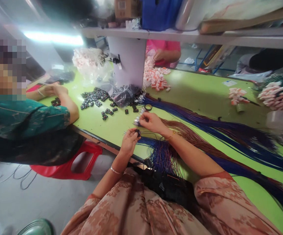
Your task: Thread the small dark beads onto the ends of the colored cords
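Note:
Between the thumb and fingers of my left hand [129,141] is a small black plastic connector [138,133], with a thin dark wire trailing from it to the right. Just above it, my right hand [153,123] is pinched closed over the silvery terminal ends [137,121] of a bundle of brown wires [188,132]; what its fingertips hold is too small to make out. Blue wires [162,153] lie below my right forearm and hang over the table's front edge. A roll of tape [148,107] sits just beyond my right hand.
More black connectors [94,97] are heaped on the green table [192,88], by a dark plastic bag [125,94]. Long blue and purple wires [205,122] stretch rightward. Orange-white connectors [157,78] lie farther back. A co-worker in a green sleeve [45,112] sits at left; a shelf [166,34] crosses above.

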Motion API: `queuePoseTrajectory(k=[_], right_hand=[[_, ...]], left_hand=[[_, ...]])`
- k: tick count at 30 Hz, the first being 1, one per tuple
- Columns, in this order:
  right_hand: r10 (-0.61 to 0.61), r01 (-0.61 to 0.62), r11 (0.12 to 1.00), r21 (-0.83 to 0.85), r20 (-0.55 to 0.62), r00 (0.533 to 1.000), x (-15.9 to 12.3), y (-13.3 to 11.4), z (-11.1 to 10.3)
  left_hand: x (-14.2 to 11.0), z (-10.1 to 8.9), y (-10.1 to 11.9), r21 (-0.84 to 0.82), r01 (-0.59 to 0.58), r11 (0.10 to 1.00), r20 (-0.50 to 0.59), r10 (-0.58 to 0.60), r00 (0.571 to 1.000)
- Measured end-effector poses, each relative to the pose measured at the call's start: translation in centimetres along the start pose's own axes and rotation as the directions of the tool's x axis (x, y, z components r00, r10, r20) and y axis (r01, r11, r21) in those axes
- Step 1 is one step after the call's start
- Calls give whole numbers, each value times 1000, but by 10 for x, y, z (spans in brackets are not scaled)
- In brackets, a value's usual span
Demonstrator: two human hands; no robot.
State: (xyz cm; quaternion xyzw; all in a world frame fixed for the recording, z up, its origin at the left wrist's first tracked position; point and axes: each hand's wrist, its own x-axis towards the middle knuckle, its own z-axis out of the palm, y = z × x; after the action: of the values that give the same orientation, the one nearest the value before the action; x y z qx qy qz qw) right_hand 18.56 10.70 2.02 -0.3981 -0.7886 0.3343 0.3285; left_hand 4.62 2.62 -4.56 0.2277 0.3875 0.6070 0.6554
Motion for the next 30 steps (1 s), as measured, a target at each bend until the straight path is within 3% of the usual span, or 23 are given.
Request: queuePoseTrajectory(k=[8,19,26,30], right_hand=[[75,-76,997,10,47,996,-40,8,11],[117,-117,986,-117,-5,993,-43,5,14],[54,-52,983,-176,5,999,-44,5,21],[-16,26,980,-197,53,998,-47,6,19]], left_hand=[[1,0,-1,-60,15,998,22,-14,1000],[-2,3,1,-41,7,999,28,-6,1000],[-5,2,-2,111,-65,992,11,64,998],[-6,2,-2,168,-39,985,-25,44,999]])
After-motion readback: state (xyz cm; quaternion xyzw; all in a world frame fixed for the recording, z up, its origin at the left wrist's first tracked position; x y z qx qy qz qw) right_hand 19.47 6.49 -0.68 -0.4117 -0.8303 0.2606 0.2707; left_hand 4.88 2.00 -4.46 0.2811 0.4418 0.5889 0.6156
